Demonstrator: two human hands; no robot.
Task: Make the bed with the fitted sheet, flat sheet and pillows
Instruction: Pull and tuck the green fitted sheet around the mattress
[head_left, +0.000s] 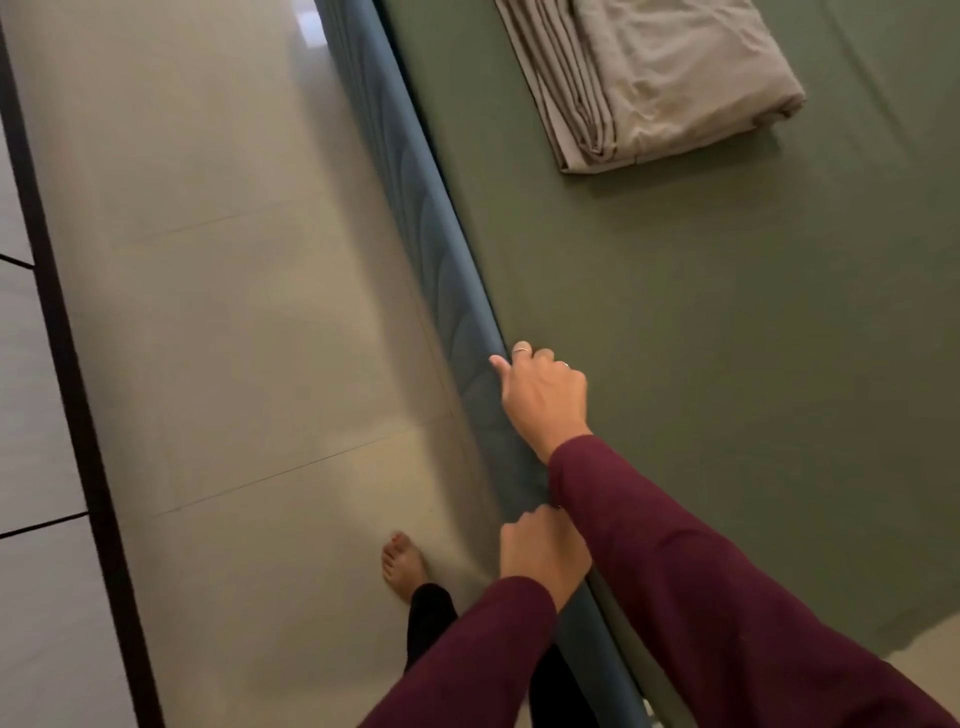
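Head view: the green fitted sheet (727, 364) is seen spread over the mattress (452, 291), whose long edge runs away from the person, up the picture. Both hands are placed on that edge. The right hand (545, 395), farther along, is curled over the sheet's border; the left hand (543, 553), nearer the body, is bunched at the same border, though what it grips is hidden. The folded flat sheet (675, 78) lies well beyond, right of the edge.

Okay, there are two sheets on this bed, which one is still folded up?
The beige sheet, a folded stack lying on the far part of the bed. The green sheet is spread flat over the mattress, and both hands work its near edge.
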